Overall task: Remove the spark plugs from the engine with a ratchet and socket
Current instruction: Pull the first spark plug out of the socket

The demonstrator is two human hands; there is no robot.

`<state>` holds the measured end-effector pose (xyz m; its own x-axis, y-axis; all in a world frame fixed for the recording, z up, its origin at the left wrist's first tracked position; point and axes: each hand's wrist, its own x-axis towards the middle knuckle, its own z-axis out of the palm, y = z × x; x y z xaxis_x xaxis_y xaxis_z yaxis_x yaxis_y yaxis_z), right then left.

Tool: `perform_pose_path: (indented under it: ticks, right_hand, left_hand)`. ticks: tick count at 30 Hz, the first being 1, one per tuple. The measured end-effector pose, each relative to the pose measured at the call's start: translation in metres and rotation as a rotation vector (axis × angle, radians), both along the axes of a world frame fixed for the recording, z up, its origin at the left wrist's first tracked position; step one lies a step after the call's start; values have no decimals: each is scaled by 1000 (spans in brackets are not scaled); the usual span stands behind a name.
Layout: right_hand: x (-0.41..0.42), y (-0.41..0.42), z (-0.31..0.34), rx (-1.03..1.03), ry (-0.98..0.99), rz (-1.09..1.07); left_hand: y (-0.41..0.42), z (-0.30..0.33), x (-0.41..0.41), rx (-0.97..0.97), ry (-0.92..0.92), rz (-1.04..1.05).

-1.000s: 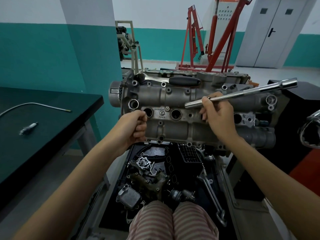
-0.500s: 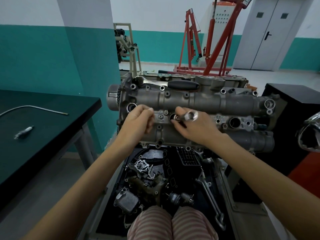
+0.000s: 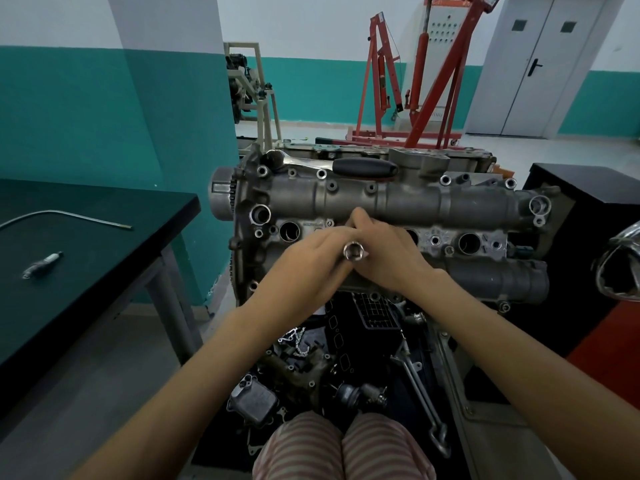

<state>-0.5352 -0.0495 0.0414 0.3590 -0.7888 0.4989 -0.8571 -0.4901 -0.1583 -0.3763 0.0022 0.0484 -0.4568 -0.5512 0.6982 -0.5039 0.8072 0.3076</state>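
While two hands meet at the big grey metal engine (image 3: 408,202), one shiny socket tube (image 3: 355,251) points up.
The right hand (image 3: 388,258) curls round it; the left hand (image 3: 311,258) touches it, grip unclear.

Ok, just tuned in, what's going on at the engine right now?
A person has both hands on a long socket tube that points into a plug well in the middle of the engine. The right hand grips it and the left hand closes in beside it. The ratchet lies unused on top of the engine. One spark plug already lies on the black table at left.
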Motion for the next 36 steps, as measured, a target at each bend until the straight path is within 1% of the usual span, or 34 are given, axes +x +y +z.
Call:
perform_pose_path:
  ticks: [2, 4, 9, 11, 14, 22, 27, 32, 36]
  right_hand:
    - [-3, 7, 2, -19, -88, 36]
    - [-4, 12, 3, -50, -107, 62]
    - [-7, 9, 2, -42, -147, 88]
    - [-7, 10, 2, -61, -144, 94]
    - [-6, 9, 1, -74, -140, 111]
    - [-5, 3, -3, -53, -156, 121]
    - [-3, 4, -2, -47, -173, 106]
    - [1, 4, -5, -76, -133, 96]
    - [2, 0, -6, -44, -76, 62]
  left_hand:
    - [-6, 5, -7, 53, 58, 85]
    - [-11, 9, -12, 94, 69, 119]
    - [-18, 12, -20, 46, 15, 166]
    - [-19, 11, -22, 34, 12, 187]
    - [-19, 9, -24, 9, 59, 208]
    - [-19, 3, -28, -24, 131, 245]
    - [-21, 2, -29, -44, 139, 257]
    - [-23, -10, -24, -8, 228, 249]
    - [-30, -17, -27, 26, 217, 276]
